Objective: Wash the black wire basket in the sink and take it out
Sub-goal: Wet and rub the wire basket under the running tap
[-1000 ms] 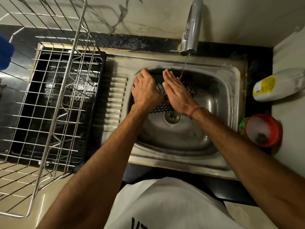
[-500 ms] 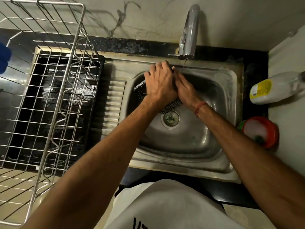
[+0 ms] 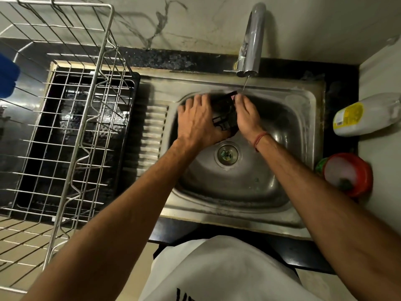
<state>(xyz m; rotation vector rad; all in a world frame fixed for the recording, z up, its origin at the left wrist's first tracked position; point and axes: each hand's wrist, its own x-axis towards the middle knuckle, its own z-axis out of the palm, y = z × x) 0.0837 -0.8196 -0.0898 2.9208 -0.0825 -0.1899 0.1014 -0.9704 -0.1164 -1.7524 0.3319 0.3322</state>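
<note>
Whereas half a second ago the left hand lay over the right with both bunched right under the spout, the two hands have now drawn apart, and the black wire basket [image 3: 225, 115] shows between them, stood on edge inside the steel sink [image 3: 303, 127] above the drain [image 3: 226, 153]. The left hand [image 3: 198, 120] grips the basket from its left side, fingers curled over the far edge and the back of the hand toward the camera. The right hand [image 3: 247, 116] holds it from the right, fingertips pinching the upper corner; how the thumb lies is hidden. A thin stream of water [image 3: 245, 83] falls from the tap [image 3: 251, 38] just beyond that pinched corner, at the top of the grip. The basket's lower end hangs near the drain, whether touching the bowl I cannot tell. A red thread [image 3: 259, 139] circles the right wrist, just below the grip. Well left of the grip, past the ribbed drainboard [image 3: 153, 137], a steel wire dish rack [image 3: 71, 118] stands over a black drip tray [image 3: 128, 148]; the rack's mesh holds nothing that can be made out. Well right of the grip, on the counter, a white bottle with a yellow label [image 3: 364, 115] lies on its side, and nearer the person a red tub [image 3: 347, 174] holds a whitish soap cake with a green scrubber.
</note>
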